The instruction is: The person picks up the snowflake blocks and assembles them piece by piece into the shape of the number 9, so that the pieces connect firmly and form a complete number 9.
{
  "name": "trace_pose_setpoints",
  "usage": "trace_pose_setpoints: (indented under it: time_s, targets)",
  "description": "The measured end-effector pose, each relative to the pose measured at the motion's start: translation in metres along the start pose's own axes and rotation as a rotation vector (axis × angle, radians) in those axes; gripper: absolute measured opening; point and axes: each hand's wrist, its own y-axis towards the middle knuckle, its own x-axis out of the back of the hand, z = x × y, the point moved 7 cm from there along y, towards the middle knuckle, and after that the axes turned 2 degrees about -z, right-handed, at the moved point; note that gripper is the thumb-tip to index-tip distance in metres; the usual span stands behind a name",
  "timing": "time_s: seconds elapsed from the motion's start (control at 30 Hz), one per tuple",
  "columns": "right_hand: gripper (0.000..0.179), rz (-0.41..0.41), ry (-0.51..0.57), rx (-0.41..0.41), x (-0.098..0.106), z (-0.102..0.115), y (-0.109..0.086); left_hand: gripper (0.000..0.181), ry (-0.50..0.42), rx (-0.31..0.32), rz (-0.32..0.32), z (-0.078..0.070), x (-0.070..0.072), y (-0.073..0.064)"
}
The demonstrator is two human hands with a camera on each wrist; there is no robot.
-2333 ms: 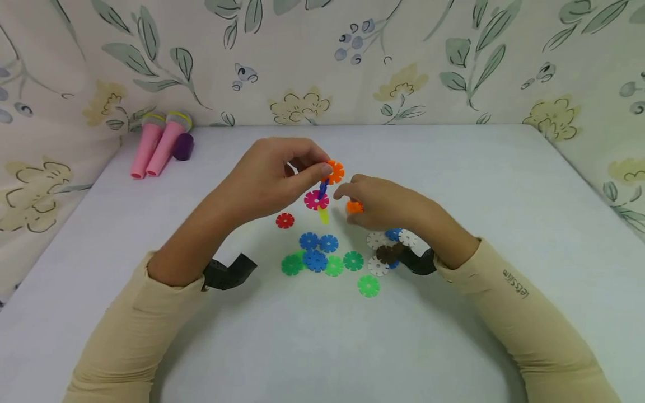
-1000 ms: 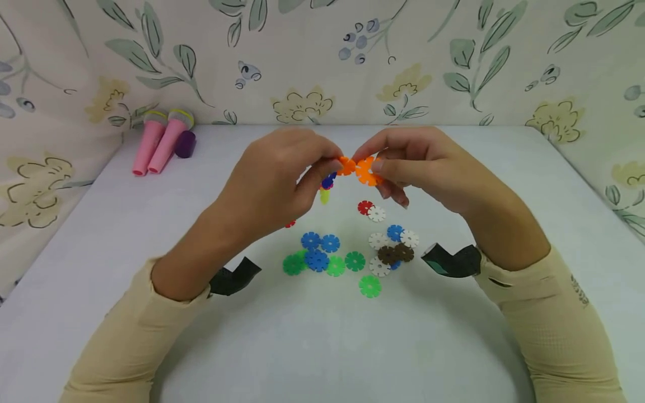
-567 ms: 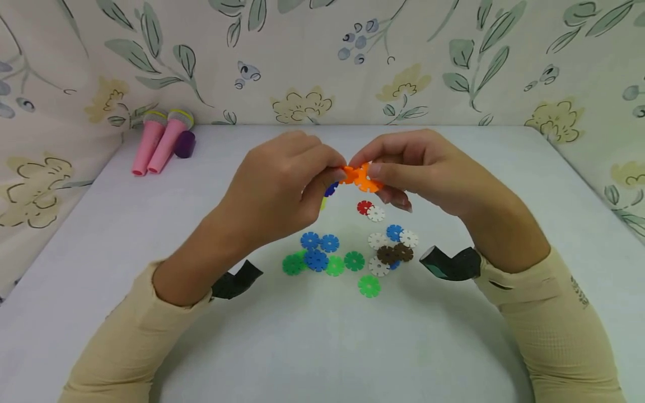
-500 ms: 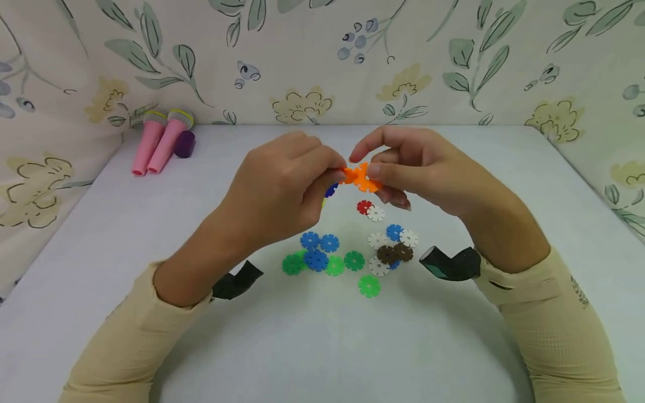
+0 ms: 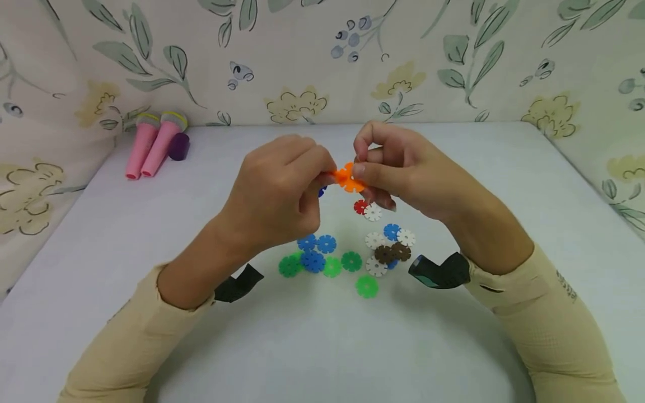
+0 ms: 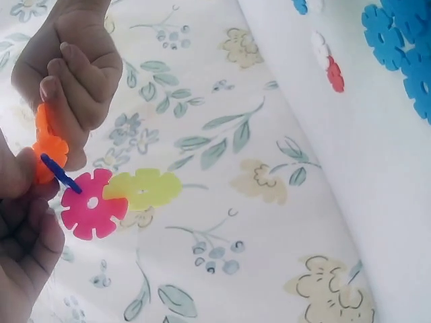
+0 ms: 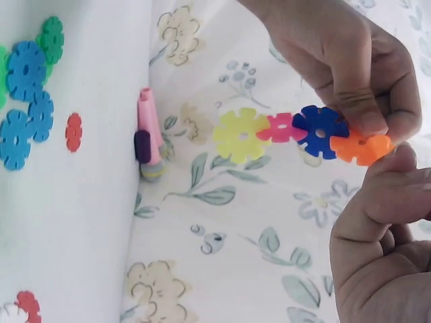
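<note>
Above the table, my left hand [image 5: 274, 196] pinches an orange snap disc [image 7: 357, 149] at the end of a short chain. The chain runs on through a dark blue disc [image 7: 320, 133] and a pink disc [image 6: 94, 204] to a yellow disc [image 7: 241, 136]. My right hand [image 5: 405, 170] holds a second orange notched disc [image 5: 351, 180] between thumb and fingers, its index finger bent back off the edge. The two orange discs meet edge to edge at an angle. In the head view my left hand hides most of the chain.
Loose discs lie on the white table [image 5: 312, 341]: several blue [image 5: 313, 261], green [image 5: 367, 286], white [image 5: 375, 266] and brown [image 5: 401, 252] ones. A red disc [image 5: 360, 207] touches a white one. Two pink toy microphones [image 5: 160, 146] and a purple cylinder [image 5: 178, 146] sit back left.
My right hand has lifted the second orange disc from the table to the chain's orange disc, and the two now join. Its index finger has since come off. Both hands shifted slightly left.
</note>
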Motion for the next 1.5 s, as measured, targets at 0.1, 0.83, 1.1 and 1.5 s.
trace_pose_setpoints:
  time_s: [0.1,0.83,1.1,1.5]
  targets:
    - [0.005,0.004,0.018,-0.023,0.002,-0.002,0.001,0.005,-0.068,0.042,0.025,0.007,0.001,0.002]
    - [0.019,0.195,-0.968,-0.412,0.029,-0.090,0.010,0.025,-0.811,0.442,0.304,0.035,-0.023,-0.008]
    - [0.030,0.190,-1.008,-0.539,0.033,-0.126,0.014,0.026,-0.744,0.445,0.315,0.035,-0.024,-0.014]
    - [0.020,0.165,-0.919,-0.503,0.037,-0.131,0.016,0.027,-0.420,0.197,0.282,0.023,-0.019,-0.008]
